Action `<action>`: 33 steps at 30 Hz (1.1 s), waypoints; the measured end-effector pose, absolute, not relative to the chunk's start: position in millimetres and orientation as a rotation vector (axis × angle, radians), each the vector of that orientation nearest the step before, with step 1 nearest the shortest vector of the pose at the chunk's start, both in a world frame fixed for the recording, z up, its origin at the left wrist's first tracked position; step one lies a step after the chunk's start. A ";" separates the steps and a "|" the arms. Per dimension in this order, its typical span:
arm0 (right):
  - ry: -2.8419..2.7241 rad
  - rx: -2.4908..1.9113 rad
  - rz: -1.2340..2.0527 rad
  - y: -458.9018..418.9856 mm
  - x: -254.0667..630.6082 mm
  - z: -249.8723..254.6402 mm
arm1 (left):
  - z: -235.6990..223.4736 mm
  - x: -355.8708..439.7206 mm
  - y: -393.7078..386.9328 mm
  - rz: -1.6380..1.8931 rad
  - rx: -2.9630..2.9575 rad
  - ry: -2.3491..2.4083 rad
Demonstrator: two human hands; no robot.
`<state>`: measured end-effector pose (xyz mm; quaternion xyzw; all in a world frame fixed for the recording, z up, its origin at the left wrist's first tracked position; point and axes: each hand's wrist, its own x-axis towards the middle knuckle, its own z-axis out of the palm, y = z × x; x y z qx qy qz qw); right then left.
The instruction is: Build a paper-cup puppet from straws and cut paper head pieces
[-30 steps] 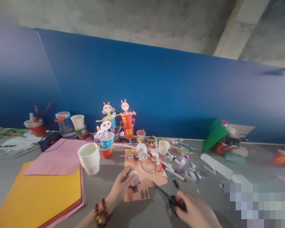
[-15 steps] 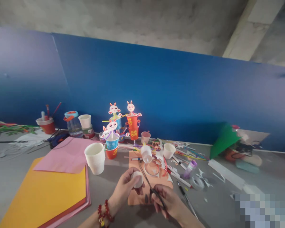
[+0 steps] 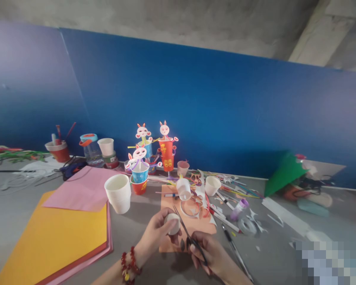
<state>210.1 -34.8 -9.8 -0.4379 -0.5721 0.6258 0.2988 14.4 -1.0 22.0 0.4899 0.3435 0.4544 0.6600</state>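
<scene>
My left hand (image 3: 163,226), with a red bead bracelet at its wrist, pinches a small white round piece (image 3: 173,224); whether it is flat paper or a cup part is hard to tell. In my right hand (image 3: 206,250) is a pair of dark-handled scissors (image 3: 182,222), fingers wrapped round the handles. The blades point up and away, close beside the white piece, and seem slightly parted. Below both hands lies an orange paper sheet (image 3: 166,202) with scraps and a ring shape on it. A white paper cup (image 3: 118,194) stands left of my left hand.
Rabbit-faced cup figures (image 3: 141,173) stand behind the orange sheet. Pink and yellow paper sheets (image 3: 74,229) are stacked at left. Markers (image 3: 225,219), a clear tape roll (image 3: 247,226), a pen (image 3: 235,253) and cut scraps lie at right. A blue wall (image 3: 195,99) rises behind.
The view has tilted down slightly, so the wall and figures sit higher. Both hands keep nearly the same pose, and the scissor blades look a little more parted.
</scene>
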 end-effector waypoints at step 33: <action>-1.562 -1.206 1.560 -37.4 206.2 3.5 | 21.9 12.6 0.7 0.995 1.153 0.805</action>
